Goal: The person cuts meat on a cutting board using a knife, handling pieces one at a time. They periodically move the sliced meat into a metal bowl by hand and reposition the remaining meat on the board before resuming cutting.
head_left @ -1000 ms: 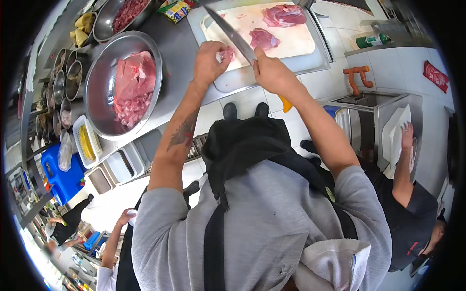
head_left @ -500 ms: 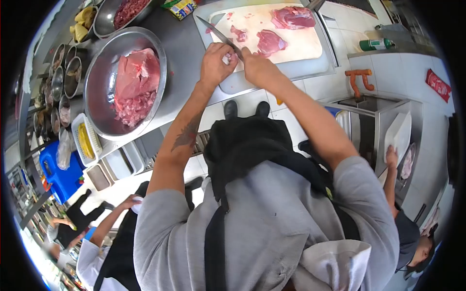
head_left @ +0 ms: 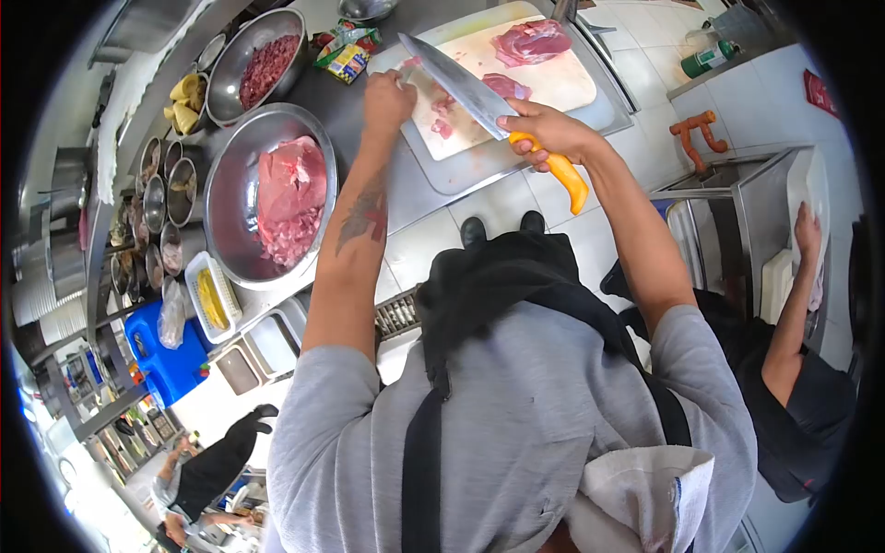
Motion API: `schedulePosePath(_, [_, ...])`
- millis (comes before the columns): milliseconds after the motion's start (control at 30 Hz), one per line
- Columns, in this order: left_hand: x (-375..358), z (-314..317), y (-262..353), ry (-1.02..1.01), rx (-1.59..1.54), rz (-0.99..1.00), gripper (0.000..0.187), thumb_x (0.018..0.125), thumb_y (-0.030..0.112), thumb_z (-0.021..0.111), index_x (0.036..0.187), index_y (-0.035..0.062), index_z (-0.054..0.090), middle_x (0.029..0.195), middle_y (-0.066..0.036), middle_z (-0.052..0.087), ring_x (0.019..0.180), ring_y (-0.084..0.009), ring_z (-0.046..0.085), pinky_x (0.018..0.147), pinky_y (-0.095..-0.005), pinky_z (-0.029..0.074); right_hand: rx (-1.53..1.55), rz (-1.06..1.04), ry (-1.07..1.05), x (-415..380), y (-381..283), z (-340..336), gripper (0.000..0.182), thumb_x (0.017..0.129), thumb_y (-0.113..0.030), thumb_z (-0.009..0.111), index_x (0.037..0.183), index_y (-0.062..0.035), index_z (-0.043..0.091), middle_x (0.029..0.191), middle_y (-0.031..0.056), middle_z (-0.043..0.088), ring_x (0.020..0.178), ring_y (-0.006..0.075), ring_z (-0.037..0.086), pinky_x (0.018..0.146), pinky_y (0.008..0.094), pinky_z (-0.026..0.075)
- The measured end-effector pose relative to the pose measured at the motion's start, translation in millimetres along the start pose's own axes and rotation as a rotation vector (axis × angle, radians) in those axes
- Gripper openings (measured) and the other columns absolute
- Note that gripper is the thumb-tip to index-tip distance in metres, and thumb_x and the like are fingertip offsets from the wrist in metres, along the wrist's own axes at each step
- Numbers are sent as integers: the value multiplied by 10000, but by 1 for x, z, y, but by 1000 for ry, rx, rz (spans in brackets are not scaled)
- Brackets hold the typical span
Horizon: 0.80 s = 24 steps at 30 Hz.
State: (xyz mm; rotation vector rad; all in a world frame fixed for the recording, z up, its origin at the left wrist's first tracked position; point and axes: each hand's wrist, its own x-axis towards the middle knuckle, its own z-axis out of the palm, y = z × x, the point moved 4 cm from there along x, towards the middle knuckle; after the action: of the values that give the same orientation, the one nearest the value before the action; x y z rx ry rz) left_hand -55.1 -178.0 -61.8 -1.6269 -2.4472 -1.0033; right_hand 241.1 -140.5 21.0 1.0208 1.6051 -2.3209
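My right hand (head_left: 550, 132) grips a large kitchen knife (head_left: 454, 85) by its yellow handle. The broad blade points up and left over the white cutting board (head_left: 553, 97). At the board's left edge is my left hand (head_left: 388, 100), its fingers curled together; whatever they hold is hidden. A small pink scrap shows just beyond its fingertips. On the board lie a larger piece of raw meat (head_left: 532, 42), a smaller piece (head_left: 506, 87) partly behind the blade, and small meat scraps (head_left: 442, 125).
Left of the board stands a big steel bowl (head_left: 219, 217) with a meat slab and cut pieces. Beyond it are a bowl of diced meat (head_left: 267, 78) and colourful packets (head_left: 348, 55). A co-worker's arm (head_left: 795, 309) reaches in at the right. A blue container (head_left: 159, 355) stands lower left.
My left hand has moved away from the knife to the board's left edge. My right hand has drawn right with the knife, exposing the yellow handle. The view has shifted.
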Motion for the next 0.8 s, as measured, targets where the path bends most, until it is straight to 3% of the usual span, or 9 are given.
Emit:
schedulePosePath(100, [-3, 15, 8, -66, 137, 32, 297, 792, 164, 745, 1042, 7, 782, 1003, -264, 742, 1009, -428, 715, 908, -472, 585, 89, -56, 32, -11, 10, -9, 317, 1092, -296, 583, 1352, -154, 470, 680, -46, 422, 459, 46, 363, 435, 261, 371])
schedulePosePath(233, [-19, 13, 46, -287, -183, 73, 258, 897, 231, 725, 1056, 41, 800, 934, -202, 786, 890, -340, 773, 846, -442, 611, 103, -35, 89, -23, 19, -19, 282, 1091, -302, 588, 1320, -157, 505, 679, -53, 420, 457, 39, 364, 432, 254, 370])
schedulePosePath(333, [-1, 15, 37, -82, -872, -370, 270, 1068, 214, 605, 1080, -8, 760, 987, -128, 779, 870, -226, 758, 772, -375, 619, 82, -35, 67, -27, 19, -18, 290, 1093, -311, 584, 1329, -158, 512, 682, -53, 423, 457, 36, 365, 433, 254, 379])
schedulePosePath(367, [10, 0, 52, -81, -873, -368, 270, 1068, 214, 605, 1080, -8, 760, 987, -128, 779, 870, -226, 758, 772, -375, 619, 68, -45, 25, -27, 15, -15, 297, 1093, -313, 583, 1335, -158, 510, 687, -53, 427, 458, 35, 365, 434, 256, 386])
schedulePosePath(433, [4, -3, 76, -480, -1589, -950, 233, 1075, 173, 632, 1090, -40, 725, 1036, -129, 767, 875, -201, 747, 736, -325, 627, 30, -42, 27, -23, 14, -9, 298, 1094, -315, 580, 1333, -153, 507, 695, -50, 433, 460, 37, 369, 433, 259, 393])
schedulePosePath(500, [11, 22, 47, -570, -1689, -757, 217, 1045, 173, 694, 1076, -40, 719, 1039, -129, 761, 884, -204, 749, 748, -336, 643, -8, -48, 33, -18, 15, -13, 299, 1095, -317, 577, 1331, -149, 504, 703, -46, 440, 463, 39, 374, 432, 262, 399])
schedulePosePath(633, [15, 33, 2, -403, -1031, -594, 210, 1003, 161, 713, 1133, -3, 738, 1068, -151, 782, 912, -266, 767, 793, -415, 643, -2, -104, 242, -39, 29, -44, 281, 1101, -317, 554, 1291, -119, 491, 718, -24, 458, 471, 51, 404, 422, 260, 413])
schedulePosePath(700, [23, 21, 5, -217, -80, -25, 260, 945, 177, 696, 1147, 20, 746, 1079, -173, 788, 934, -322, 766, 780, -435, 615, -92, -56, 290, -50, 35, -49, 254, 1104, -311, 541, 1265, -120, 491, 727, -16, 472, 471, 57, 413, 419, 261, 420])
schedulePosePath(800, [24, 46, 17, -202, 103, 150, 419, 899, 332, 660, 1166, 20, 740, 1113, -196, 754, 1114, -373, 680, 965, -493, 530, -95, -46, 311, -51, 42, -48, 229, 1111, -304, 520, 1237, -116, 491, 723, -6, 480, 470, 64, 421, 420, 267, 427])
